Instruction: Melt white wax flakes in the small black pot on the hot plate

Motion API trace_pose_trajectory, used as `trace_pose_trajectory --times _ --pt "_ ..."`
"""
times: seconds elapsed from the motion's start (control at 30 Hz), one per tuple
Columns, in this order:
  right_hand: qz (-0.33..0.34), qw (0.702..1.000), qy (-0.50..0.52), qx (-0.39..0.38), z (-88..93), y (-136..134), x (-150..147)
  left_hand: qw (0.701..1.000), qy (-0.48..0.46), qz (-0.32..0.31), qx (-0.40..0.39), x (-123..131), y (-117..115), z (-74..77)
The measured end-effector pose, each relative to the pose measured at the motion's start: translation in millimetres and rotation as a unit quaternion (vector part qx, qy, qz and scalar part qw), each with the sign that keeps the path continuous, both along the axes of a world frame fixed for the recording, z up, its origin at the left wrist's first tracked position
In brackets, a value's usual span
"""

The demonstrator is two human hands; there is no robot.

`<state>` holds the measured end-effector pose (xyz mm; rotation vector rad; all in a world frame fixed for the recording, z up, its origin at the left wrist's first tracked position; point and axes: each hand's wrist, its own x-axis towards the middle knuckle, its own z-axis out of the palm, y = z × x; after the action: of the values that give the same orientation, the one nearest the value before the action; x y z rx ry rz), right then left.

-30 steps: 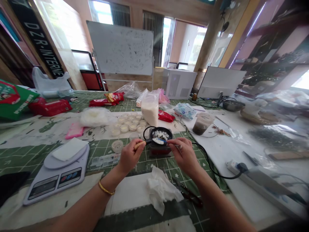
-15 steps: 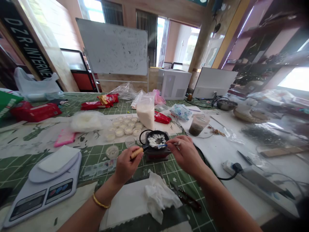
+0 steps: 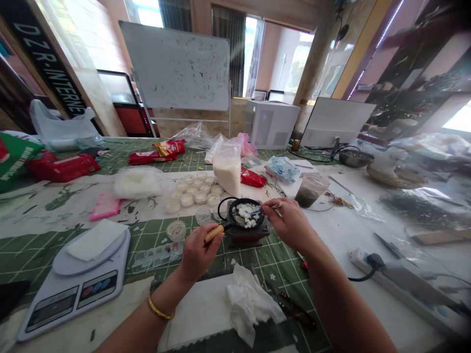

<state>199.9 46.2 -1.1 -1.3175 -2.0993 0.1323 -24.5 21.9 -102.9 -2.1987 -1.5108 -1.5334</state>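
My left hand [image 3: 200, 245] is wrapped round the wooden handle [image 3: 214, 234] of a small black pan [image 3: 233, 223]. The pan rests on a small dark electric stove [image 3: 253, 237]. White crumbly flakes [image 3: 247, 214] lie in the pan, heaped unevenly with dark bottom showing at the left. Between thumb and fingers, my right hand [image 3: 289, 220] pinches a thin blue stirring stick [image 3: 255, 211], its tip in the flakes. What the stick's far end looks like is hidden among them. A crumpled white tissue [image 3: 250, 301] lies in front of the stove.
Several small round cups [image 3: 200, 196] and a bag of pale granules [image 3: 227, 171] stand behind the pan. At left sits a kitchen scale [image 3: 79, 279]. A plastic cup of dark stuff [image 3: 311, 190] and a power strip [image 3: 393, 289] are at right. Pliers [image 3: 298, 310] lie near my right forearm.
The view has shifted, so most things sit slightly further right. The stick has moved from the pan's near side toward its middle, and the flakes have been pushed about.
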Motion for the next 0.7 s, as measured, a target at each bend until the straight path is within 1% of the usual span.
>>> trace_pose_trajectory --times 0.1,0.17,0.27,0.3,0.43,0.53,0.57,0.63,0.7 --pt "0.010 1.000 0.017 0.007 -1.4 5 0 1.000 -0.005 -0.001 -0.001 0 0 0.1" --pt "-0.009 1.000 0.023 0.012 -4.6 9 1 1.000 -0.010 -0.002 0.000 0 0 -0.1" --pt "-0.011 1.000 0.022 -0.009 -8.9 10 4 1.000 -0.013 -0.004 -0.006 0 -1 -0.4" --pt "-0.009 1.000 0.027 -0.006 -9.4 8 7 1.000 -0.014 -0.005 -0.008 0 -1 -0.6" --pt "-0.027 0.997 0.033 0.067 -8.4 -5 13 1.000 -0.022 -0.009 -0.007 1 -2 -1.7" --pt "0.022 0.999 0.016 0.038 -10.4 -11 12 0.999 -0.033 -0.008 -0.032 1 -1 -1.6" --pt "0.026 0.999 0.016 0.027 -11.7 -11 11 0.998 -0.038 -0.009 -0.046 0 -1 -0.6" --pt "-0.003 0.999 0.022 0.023 -14.0 -10 10 0.997 -0.059 -0.011 -0.050 -2 -2 3.7" --pt "-0.024 0.999 0.034 0.019 -15.2 -8 11 0.996 -0.093 -0.013 -0.007 -6 -7 11.2"
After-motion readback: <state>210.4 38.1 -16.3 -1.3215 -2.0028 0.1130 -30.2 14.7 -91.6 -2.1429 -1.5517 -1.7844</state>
